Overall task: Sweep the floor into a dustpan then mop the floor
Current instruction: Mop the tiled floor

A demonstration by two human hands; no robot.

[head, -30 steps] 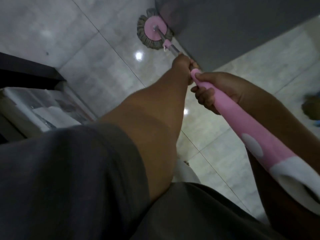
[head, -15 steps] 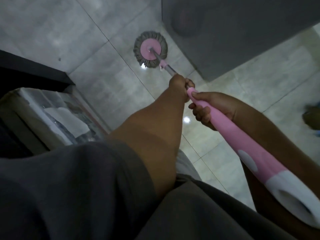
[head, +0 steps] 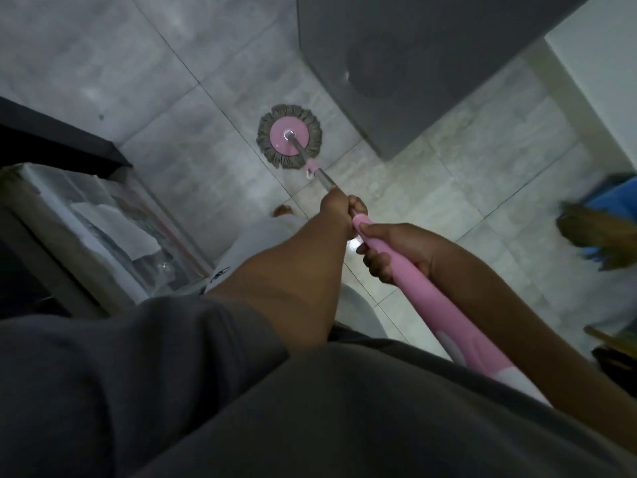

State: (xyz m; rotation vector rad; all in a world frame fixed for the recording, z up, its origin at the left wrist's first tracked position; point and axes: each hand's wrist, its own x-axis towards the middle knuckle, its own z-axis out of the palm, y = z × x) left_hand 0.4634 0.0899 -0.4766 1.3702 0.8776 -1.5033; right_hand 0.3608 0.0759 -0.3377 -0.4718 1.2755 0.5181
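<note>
Mopping looks like the step in hand, since the tool in use is a spin mop. In the head view, the mop head (head: 289, 136), a pink disc ringed with grey strands, lies flat on the tiled floor (head: 193, 143) at about 11 o'clock from the hands. It is near the corner of a grey cabinet (head: 413, 63) but apart from it; the cabinet fills the frame toward 1 o'clock.

The pole (head: 424, 298) runs from the disc down toward 5 o'clock, thin metal first and then a thick pink grip. The left hand (head: 339, 210) wraps round the pole where metal meets pink, fingers curled tight on it. Just behind, the right hand (head: 393, 248) clasps the pink grip, thumb on top and fingers curled under.

At 3 o'clock, at the frame edge and blurred, lie brown bristles that I take for the broom (head: 599, 232), with something blue behind them that may be the dustpan; I cannot tell. That would suggest the sweeping is done. A clear box (head: 103, 229) sits at 9 o'clock under a dark ledge (head: 58, 139).

The next stroke probably calls for both hands to hold firm and draw or push the head across the tiles with the disc flat. The strip along the cabinet base needs the head guided close without knocking the corner.
</note>
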